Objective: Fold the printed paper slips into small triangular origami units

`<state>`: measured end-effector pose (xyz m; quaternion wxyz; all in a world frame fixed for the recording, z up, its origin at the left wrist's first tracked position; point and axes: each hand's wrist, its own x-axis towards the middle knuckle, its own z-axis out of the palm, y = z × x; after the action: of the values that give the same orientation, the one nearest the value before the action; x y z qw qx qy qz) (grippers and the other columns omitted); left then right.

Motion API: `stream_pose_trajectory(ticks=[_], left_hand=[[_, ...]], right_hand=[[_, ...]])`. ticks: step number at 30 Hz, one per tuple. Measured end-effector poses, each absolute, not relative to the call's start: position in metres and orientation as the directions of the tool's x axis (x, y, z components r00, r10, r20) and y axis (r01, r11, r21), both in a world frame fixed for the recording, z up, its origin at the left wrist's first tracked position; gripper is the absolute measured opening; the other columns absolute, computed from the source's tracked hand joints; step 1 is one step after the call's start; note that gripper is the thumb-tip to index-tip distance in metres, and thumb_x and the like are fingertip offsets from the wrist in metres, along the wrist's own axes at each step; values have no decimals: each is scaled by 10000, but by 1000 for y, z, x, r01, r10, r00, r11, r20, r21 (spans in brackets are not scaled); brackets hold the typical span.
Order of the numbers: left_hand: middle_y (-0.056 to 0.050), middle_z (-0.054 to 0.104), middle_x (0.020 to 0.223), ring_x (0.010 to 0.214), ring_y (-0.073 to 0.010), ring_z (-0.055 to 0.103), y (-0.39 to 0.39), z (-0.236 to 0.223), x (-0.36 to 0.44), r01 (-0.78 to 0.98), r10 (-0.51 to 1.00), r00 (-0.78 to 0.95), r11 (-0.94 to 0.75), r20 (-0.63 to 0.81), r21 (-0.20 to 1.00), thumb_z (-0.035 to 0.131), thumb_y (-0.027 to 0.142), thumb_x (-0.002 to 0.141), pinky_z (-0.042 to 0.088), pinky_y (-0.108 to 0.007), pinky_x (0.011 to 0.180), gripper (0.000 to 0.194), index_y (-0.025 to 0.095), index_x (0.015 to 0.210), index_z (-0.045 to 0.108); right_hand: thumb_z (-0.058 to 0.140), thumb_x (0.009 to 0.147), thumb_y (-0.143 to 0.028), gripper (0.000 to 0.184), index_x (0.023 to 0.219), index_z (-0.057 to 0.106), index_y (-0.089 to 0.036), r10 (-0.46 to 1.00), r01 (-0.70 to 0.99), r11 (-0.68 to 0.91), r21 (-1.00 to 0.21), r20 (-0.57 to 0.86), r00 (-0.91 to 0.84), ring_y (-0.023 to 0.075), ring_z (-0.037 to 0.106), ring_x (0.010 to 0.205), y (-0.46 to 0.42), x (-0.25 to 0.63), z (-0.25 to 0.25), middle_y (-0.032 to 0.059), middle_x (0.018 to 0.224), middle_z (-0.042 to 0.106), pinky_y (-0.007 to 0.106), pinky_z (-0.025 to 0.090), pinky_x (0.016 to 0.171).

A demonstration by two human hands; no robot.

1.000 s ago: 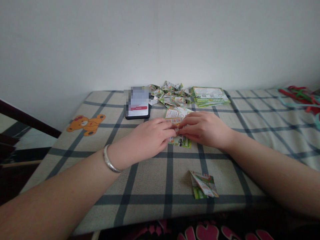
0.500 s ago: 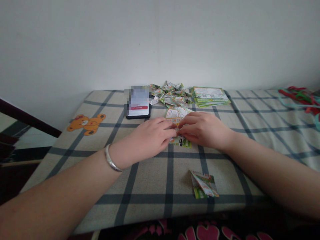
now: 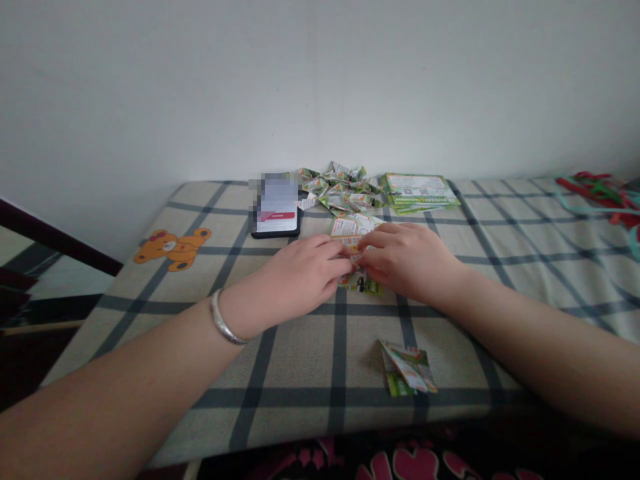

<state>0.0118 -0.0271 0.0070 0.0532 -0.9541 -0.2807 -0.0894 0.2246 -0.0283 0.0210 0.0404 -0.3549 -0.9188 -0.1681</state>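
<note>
A green, white and orange printed paper sheet point(image 3: 354, 225) lies on the checked cloth in front of me, partly covered by my hands. My left hand point(image 3: 315, 270), below a silver bangle point(image 3: 223, 319), has its bent fingers closed on the left side of the sheet. From the right, my right hand point(image 3: 407, 257) meets it with curled fingers pinching the sheet near its middle. The fingertips of both hands nearly touch, and what lies under them is hidden. Closer to me rests a small folded printed paper point(image 3: 409, 369), apart from both hands.
Folded paper pieces point(image 3: 347, 190) are heaped near the wall, beside a stack of printed sheets point(image 3: 420, 192). A phone point(image 3: 277, 207) lies left of the heap. An orange bear cutout point(image 3: 173, 249) is at the left, and red and green strips point(image 3: 600, 197) lie far right.
My right hand's fingers have shifted very slightly on the sheet. Otherwise both hands and the things on the table stay in place.
</note>
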Motion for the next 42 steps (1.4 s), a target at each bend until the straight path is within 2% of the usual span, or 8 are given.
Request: stream_pose_trajectory(ticks=[8, 15, 21, 30, 34, 38, 42], left_hand=[[-93, 615, 1140, 1132, -249, 545, -26, 3, 10, 543, 519, 825, -838, 223, -58, 505, 198, 929, 477, -437, 978, 189, 182, 1026, 668], [-92, 603, 1135, 1100, -249, 553, -26, 5, 10, 542, 519, 828, -839, 212, -60, 492, 186, 930, 487, -432, 946, 194, 192, 1024, 661], [-93, 601, 1144, 1109, -250, 552, -26, 4, 11, 548, 525, 825, -834, 211, -68, 479, 202, 940, 483, -437, 958, 196, 195, 1015, 660], [-103, 607, 1176, 1134, -249, 553, -26, 6, 10, 538, 517, 831, -841, 204, -58, 483, 181, 933, 478, -442, 979, 191, 183, 994, 664], [-100, 608, 1170, 1136, -248, 553, -27, 6, 11, 545, 526, 827, -837, 199, -52, 464, 191, 944, 473, -446, 986, 199, 183, 969, 661], [-95, 616, 1149, 1119, -242, 560, -28, 8, 12, 547, 531, 826, -836, 188, -43, 469, 187, 940, 474, -440, 984, 198, 182, 958, 666], [-90, 622, 1157, 1130, -238, 558, -26, 8, 10, 539, 526, 827, -842, 200, -14, 455, 184, 943, 473, -440, 988, 217, 188, 961, 671]], right_hand=[[538, 901, -192, 183, 844, 712, -196, 680, 698, 645, 311, 185, -710, 212, 625, 791, -30, 223, 22, 62, 926, 723, 316, 312, 584], [536, 878, -158, 194, 762, 691, -164, 746, 752, 566, 338, 177, -642, 184, 615, 687, -30, 223, 23, 78, 861, 713, 308, 251, 515], [505, 896, -163, 210, 828, 703, -176, 761, 768, 552, 325, 181, -623, 208, 639, 711, -29, 224, 23, 70, 865, 716, 318, 262, 510], [509, 868, -132, 183, 782, 666, -171, 789, 789, 505, 351, 184, -587, 218, 635, 645, -25, 227, 20, 69, 787, 710, 322, 228, 495], [512, 870, -136, 180, 779, 665, -167, 790, 784, 502, 366, 173, -587, 213, 643, 664, -23, 228, 21, 64, 796, 709, 320, 254, 516], [528, 861, -134, 180, 741, 660, -163, 765, 753, 532, 387, 161, -623, 206, 641, 709, -21, 228, 23, 56, 800, 710, 334, 334, 623], [527, 859, -132, 184, 732, 655, -168, 770, 760, 525, 384, 165, -616, 205, 638, 717, -19, 229, 24, 47, 803, 708, 340, 350, 658]])
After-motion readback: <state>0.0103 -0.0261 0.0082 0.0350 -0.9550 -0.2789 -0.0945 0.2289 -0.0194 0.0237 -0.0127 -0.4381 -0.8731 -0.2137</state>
